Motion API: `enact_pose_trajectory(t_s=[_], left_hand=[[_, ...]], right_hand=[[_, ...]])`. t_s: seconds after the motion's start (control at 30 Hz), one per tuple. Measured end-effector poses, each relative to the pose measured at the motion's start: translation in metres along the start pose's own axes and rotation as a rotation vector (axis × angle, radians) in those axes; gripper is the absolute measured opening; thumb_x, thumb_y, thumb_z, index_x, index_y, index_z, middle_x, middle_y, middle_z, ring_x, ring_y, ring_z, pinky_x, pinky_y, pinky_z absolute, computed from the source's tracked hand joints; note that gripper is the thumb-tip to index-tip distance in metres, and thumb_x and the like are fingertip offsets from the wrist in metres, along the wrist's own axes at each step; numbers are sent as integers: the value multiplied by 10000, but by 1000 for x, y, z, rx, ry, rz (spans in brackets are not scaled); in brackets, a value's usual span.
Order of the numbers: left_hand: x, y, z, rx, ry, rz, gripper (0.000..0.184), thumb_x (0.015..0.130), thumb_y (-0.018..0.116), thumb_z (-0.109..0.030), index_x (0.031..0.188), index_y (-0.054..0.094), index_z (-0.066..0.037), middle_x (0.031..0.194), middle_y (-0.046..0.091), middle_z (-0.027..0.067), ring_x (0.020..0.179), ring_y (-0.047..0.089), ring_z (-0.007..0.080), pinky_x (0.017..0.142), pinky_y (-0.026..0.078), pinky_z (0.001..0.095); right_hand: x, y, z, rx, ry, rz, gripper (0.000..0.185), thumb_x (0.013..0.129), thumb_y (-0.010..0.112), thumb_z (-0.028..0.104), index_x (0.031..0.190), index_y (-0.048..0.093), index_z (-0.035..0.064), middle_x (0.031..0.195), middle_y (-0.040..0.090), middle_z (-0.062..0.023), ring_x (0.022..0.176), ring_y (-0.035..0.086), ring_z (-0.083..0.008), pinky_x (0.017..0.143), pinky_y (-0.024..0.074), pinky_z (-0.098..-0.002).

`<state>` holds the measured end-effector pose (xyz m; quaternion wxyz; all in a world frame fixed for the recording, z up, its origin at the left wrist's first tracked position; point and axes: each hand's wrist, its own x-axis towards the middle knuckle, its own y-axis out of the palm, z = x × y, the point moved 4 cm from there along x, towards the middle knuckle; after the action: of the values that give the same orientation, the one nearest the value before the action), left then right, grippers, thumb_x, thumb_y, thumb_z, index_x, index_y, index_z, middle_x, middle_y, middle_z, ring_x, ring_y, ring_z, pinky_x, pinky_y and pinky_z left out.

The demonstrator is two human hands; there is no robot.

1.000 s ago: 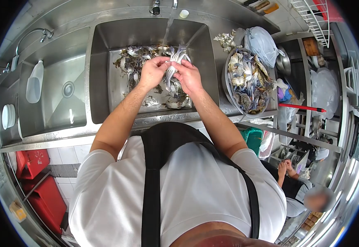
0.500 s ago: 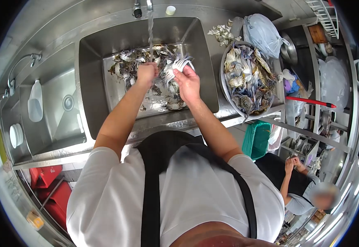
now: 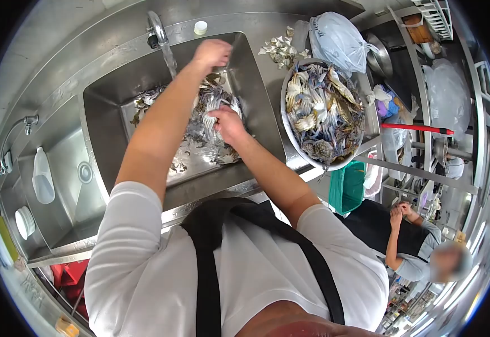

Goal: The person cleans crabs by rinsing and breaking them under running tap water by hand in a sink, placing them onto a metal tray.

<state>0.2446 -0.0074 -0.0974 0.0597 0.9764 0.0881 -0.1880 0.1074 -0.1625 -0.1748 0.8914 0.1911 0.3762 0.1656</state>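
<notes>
My left hand (image 3: 213, 54) is raised over the far rim of the steel sink (image 3: 107, 121), its fingers curled closed; whatever they hold, if anything, is hidden. Lower in the sink, my right hand (image 3: 231, 124) is closed on a whitish crab piece (image 3: 212, 121), which is partly blurred. Around and beneath it lies a pile of crabs (image 3: 203, 104) in blue, white and brown. Water runs from the tap (image 3: 155, 25) into the sink. To the right, a round metal bowl (image 3: 285, 121) is heaped with crab pieces (image 3: 320, 106).
Small white shell pieces (image 3: 283, 49) lie on the counter beside a tied plastic bag (image 3: 339, 42). A white cap (image 3: 200, 27) stands behind the sink. At left, a second sink holds a plastic jug (image 3: 43, 178). Another person (image 3: 413, 236) is at the lower right.
My left hand has moved up and right, away from the crab pile toward the far rim. My right hand is lower with the whitish piece. The view has turned and shifted.
</notes>
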Motion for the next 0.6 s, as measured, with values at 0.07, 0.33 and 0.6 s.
enact_pose_trajectory(t_s=[0.07,0.33,0.6], left_hand=[[-12,-41,9,61,-38,-88,224,862,657,-164,1033,665,-19,926,674,73,785,639,161,686,550,284],[-100,-113,-26,324,182,-276,156,813,648,-115,916,696,-8,765,662,39,643,592,108,589,484,263],[-153,-133,21,35,148,-449,215,837,692,-200,954,722,-22,800,673,19,711,590,103,659,480,256]], right_hand=[[20,12,-8,-23,-34,55,337,702,673,-18,1027,586,5,832,603,-43,691,582,-134,573,437,-261],[49,129,34,-260,-210,124,305,682,716,-23,965,606,14,823,640,-66,692,599,-179,631,482,-327],[68,162,50,53,-67,304,148,900,553,109,1017,594,28,915,630,-95,823,624,-232,717,522,-399]])
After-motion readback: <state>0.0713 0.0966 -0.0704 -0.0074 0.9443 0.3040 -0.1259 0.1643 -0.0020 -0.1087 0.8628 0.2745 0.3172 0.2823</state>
